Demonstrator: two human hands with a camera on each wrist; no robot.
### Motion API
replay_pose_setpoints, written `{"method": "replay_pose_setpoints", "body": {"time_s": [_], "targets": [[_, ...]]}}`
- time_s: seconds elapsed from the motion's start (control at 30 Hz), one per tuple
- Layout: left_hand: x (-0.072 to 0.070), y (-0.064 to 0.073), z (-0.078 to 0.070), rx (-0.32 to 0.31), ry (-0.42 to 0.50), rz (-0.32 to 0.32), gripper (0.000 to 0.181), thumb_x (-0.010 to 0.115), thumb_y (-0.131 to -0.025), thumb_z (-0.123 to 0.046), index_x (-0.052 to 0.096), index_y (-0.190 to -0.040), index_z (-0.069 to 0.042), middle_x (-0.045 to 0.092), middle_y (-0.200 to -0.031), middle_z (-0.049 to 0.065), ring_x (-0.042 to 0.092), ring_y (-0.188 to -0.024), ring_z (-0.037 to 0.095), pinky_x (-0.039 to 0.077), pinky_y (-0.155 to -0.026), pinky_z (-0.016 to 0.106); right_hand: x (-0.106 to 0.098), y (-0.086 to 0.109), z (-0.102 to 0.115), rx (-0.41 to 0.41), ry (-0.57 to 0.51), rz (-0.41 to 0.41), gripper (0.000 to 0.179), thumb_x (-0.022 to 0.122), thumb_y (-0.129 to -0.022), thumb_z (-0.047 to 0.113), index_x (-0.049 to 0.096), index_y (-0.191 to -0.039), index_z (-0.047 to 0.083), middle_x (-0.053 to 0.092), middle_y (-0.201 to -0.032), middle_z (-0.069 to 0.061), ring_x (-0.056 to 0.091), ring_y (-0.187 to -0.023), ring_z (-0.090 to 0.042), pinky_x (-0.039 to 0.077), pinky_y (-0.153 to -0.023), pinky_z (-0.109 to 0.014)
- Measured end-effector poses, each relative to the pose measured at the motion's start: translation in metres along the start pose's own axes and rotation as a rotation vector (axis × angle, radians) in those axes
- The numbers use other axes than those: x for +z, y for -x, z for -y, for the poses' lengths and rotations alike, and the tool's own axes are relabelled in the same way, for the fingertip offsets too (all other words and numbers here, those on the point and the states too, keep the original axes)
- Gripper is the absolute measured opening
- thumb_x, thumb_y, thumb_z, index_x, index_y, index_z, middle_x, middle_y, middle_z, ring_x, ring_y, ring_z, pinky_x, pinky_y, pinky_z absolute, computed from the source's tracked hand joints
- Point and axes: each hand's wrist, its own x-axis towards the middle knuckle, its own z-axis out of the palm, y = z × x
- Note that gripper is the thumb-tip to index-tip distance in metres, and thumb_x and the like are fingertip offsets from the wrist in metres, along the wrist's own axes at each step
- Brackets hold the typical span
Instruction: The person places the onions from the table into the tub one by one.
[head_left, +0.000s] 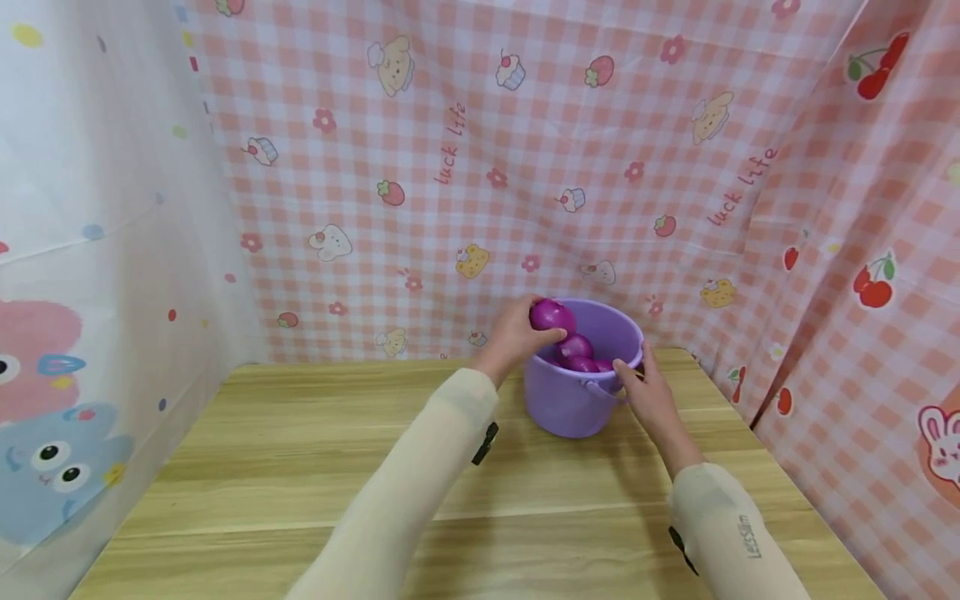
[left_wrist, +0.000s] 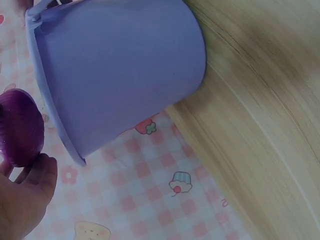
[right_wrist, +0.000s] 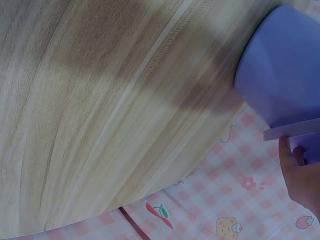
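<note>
A purple bucket (head_left: 567, 406) stands toward the back right of the table, its thin handle (head_left: 600, 390) hanging at the front right side. My left hand (head_left: 516, 335) holds a red onion (head_left: 551, 314) at the bucket's left rim, thumb below it and fingers behind. The left wrist view shows this onion (left_wrist: 21, 127) just outside the rim line, with fingertips against its skin. Inside the bucket lie several more red onions (head_left: 576, 347), partly hidden by the front wall. My right hand (head_left: 647, 393) grips the bucket's right rim, also seen at the rim in the right wrist view.
The bucket is on a wood-grain table (head_left: 315, 467), close to its back edge. Behind hangs a pink checked cloth (head_left: 337, 167), with another patterned cloth (head_left: 847, 317) on the right and a white one (head_left: 172, 217) on the left.
</note>
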Motion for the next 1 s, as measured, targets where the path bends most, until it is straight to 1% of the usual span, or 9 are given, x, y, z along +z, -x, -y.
{"method": "replay_pose_setpoints", "body": {"time_s": [0.17, 0.27, 0.43, 0.6, 0.7, 0.8, 0.93, 1.0], "targets": [[0.002, 0.001, 0.002, -0.007, 0.01, 0.038, 0.06, 0.074, -0.09, -0.027, 0.05, -0.141, -0.005, 0.059, -0.134, 0.014, 0.057, -0.121, 0.029, 0.047, -0.102, 0.039, -0.001, 0.001, 0.001, 0.008, -0.005, 0.012, 0.076, 0.045, -0.105, 0.03, -0.004, -0.159, 0.008, 0.03, -0.154, -0.03, 0.033, -0.141, -0.041, 0.039, -0.108, -0.05], [0.001, 0.002, 0.003, 0.005, 0.012, 0.031, 0.06, 0.074, -0.09, -0.024, 0.05, -0.142, -0.005, 0.058, -0.135, 0.015, 0.055, -0.124, 0.032, 0.045, -0.104, 0.04, -0.002, 0.001, 0.002, 0.016, 0.002, 0.016, 0.076, 0.045, -0.105, 0.031, -0.005, -0.158, 0.008, 0.028, -0.155, -0.03, 0.032, -0.141, -0.041, 0.039, -0.108, -0.05], [-0.002, 0.004, 0.006, 0.018, 0.009, 0.016, 0.058, 0.075, -0.089, -0.024, 0.053, -0.139, -0.005, 0.061, -0.132, 0.015, 0.057, -0.121, 0.031, 0.046, -0.103, 0.039, -0.003, 0.001, 0.002, 0.033, 0.017, 0.014, 0.077, 0.045, -0.105, 0.033, -0.005, -0.158, 0.009, 0.026, -0.157, -0.028, 0.031, -0.142, -0.04, 0.038, -0.109, -0.05], [-0.005, 0.007, 0.011, 0.006, 0.047, 0.027, 0.061, 0.075, -0.089, -0.026, 0.051, -0.142, -0.005, 0.058, -0.136, 0.018, 0.054, -0.125, 0.034, 0.045, -0.105, 0.042, -0.002, 0.0, 0.001, 0.034, 0.012, 0.016, 0.077, 0.045, -0.105, 0.033, -0.005, -0.159, 0.01, 0.026, -0.157, -0.028, 0.031, -0.142, -0.04, 0.038, -0.109, -0.05], [-0.006, 0.009, 0.014, -0.007, 0.046, 0.03, 0.064, 0.075, -0.09, -0.028, 0.049, -0.143, -0.004, 0.055, -0.139, 0.019, 0.052, -0.127, 0.035, 0.044, -0.106, 0.042, -0.001, 0.001, 0.0, 0.034, 0.008, 0.02, 0.078, 0.046, -0.105, 0.034, -0.005, -0.159, 0.01, 0.027, -0.157, -0.027, 0.031, -0.142, -0.039, 0.038, -0.109, -0.049], [-0.007, 0.011, 0.015, -0.014, 0.034, 0.026, 0.064, 0.075, -0.09, -0.03, 0.049, -0.143, -0.006, 0.055, -0.139, 0.017, 0.052, -0.128, 0.034, 0.043, -0.106, 0.042, -0.001, 0.002, 0.0, 0.033, 0.004, 0.026, 0.078, 0.046, -0.105, 0.035, -0.004, -0.159, 0.01, 0.027, -0.157, -0.027, 0.031, -0.142, -0.039, 0.037, -0.11, -0.049], [-0.01, 0.014, 0.016, 0.008, 0.041, 0.027, 0.061, 0.074, -0.09, -0.027, 0.05, -0.144, -0.009, 0.057, -0.138, 0.014, 0.053, -0.127, 0.033, 0.044, -0.106, 0.042, -0.003, 0.004, 0.002, 0.034, -0.005, 0.034, 0.078, 0.045, -0.105, 0.037, -0.005, -0.159, 0.012, 0.024, -0.158, -0.027, 0.029, -0.143, -0.039, 0.034, -0.113, -0.05], [-0.012, 0.015, 0.017, 0.013, 0.049, 0.027, 0.061, 0.074, -0.09, -0.025, 0.05, -0.143, -0.008, 0.057, -0.138, 0.015, 0.053, -0.127, 0.033, 0.043, -0.107, 0.043, -0.004, 0.005, 0.003, 0.036, -0.006, 0.034, 0.078, 0.045, -0.105, 0.037, -0.005, -0.159, 0.012, 0.024, -0.158, -0.027, 0.029, -0.143, -0.04, 0.034, -0.113, -0.05]]}}
